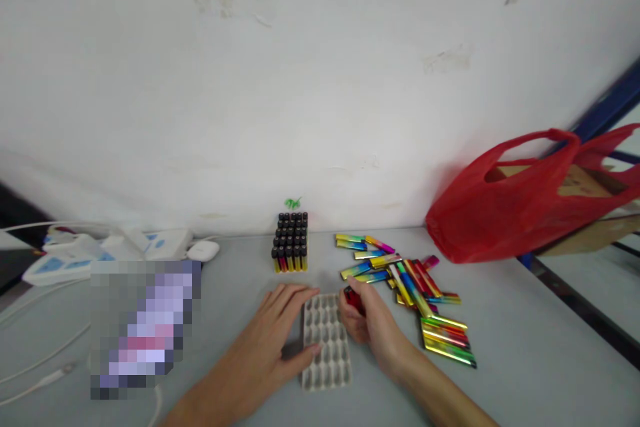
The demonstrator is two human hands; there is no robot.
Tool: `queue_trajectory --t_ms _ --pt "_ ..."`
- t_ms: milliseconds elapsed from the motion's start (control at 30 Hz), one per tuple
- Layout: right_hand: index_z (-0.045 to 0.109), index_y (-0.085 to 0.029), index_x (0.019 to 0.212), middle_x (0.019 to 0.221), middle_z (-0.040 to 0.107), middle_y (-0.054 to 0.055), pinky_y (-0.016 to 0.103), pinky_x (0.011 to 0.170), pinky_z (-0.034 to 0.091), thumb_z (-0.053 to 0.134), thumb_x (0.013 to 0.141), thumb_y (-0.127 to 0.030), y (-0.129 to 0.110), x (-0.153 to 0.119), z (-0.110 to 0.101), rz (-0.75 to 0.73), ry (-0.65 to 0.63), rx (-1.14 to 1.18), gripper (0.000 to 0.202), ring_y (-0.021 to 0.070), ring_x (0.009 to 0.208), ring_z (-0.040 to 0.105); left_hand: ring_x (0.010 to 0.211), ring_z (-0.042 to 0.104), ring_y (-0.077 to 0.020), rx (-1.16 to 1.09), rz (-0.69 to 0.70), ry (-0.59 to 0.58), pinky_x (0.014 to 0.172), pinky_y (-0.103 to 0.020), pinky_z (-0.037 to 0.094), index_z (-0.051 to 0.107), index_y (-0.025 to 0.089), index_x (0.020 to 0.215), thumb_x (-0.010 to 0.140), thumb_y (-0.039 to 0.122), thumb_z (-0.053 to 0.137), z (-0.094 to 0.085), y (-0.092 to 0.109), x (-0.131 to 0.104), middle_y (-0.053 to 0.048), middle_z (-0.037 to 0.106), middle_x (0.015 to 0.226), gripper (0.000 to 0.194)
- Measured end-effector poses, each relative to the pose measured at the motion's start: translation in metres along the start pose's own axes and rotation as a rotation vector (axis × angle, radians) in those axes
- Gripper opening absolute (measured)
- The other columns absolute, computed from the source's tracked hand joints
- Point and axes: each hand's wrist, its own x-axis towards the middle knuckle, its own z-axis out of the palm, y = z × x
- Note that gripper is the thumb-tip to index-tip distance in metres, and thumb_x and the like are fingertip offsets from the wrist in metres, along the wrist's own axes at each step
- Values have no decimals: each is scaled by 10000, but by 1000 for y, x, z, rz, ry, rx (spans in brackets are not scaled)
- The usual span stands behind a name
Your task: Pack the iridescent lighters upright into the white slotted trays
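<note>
A pale grey tray (327,353) with rows of oval hollows lies on the table in front of me. My left hand (280,327) rests at its left side, fingers stretched and apart. The thumb lies over the hollows and the index fingertip touches the far left corner. Above the tray's right edge, my right hand (367,317) is closed around a small red lighter (353,298) with a dark end; the fingers cover most of it. To the right, shiny multicoloured lighters (413,283) lie in a loose pile. Behind the tray, a block of upright black-topped lighters (290,241) stands in tight rows.
A red bag (505,213) with cardboard inside stands at the back right. White power strips (165,243), a white charger (203,250) and cables occupy the left, beside a pixelated area. A small green piece (293,203) is by the wall behind the upright block.
</note>
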Motion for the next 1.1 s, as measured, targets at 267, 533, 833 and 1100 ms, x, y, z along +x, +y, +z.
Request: queue_trajectory --t_ms 267,533,833,1100 --pt "384 -271 591 531 260 -99 318 489 104 650 840 -862 0 0 0 7 -7 15 695 93 488 143 1466 576 -331 -9 2 -13 1284 -530 494 544 350 1607 1019 284 812 1 -2 -1 -70 640 1566 650" --pt "380 -273 592 526 233 -104 323 488 105 645 853 -871 0 1 -1 13 -26 29 704 96 482 132 1449 576 -324 -6 -3 -35 1277 -518 490 544 346 1590 1020 272 816 -2 1 0 -67 637 1547 636" --pt "378 -279 588 530 241 -99 330 491 113 632 875 -844 3 0 -2 -19 -4 13 682 103 494 148 1416 601 -332 0 19 -16 1241 -512 526 580 345 1572 1020 279 815 -1 0 1 -72 660 1518 604" --pt "381 -278 611 549 257 -93 320 489 114 629 880 -804 2 -1 -2 -2 30 -6 641 106 502 167 1424 601 -334 1 23 -17 1259 -532 509 542 363 1622 1029 279 813 -2 3 1 -76 657 1523 658"
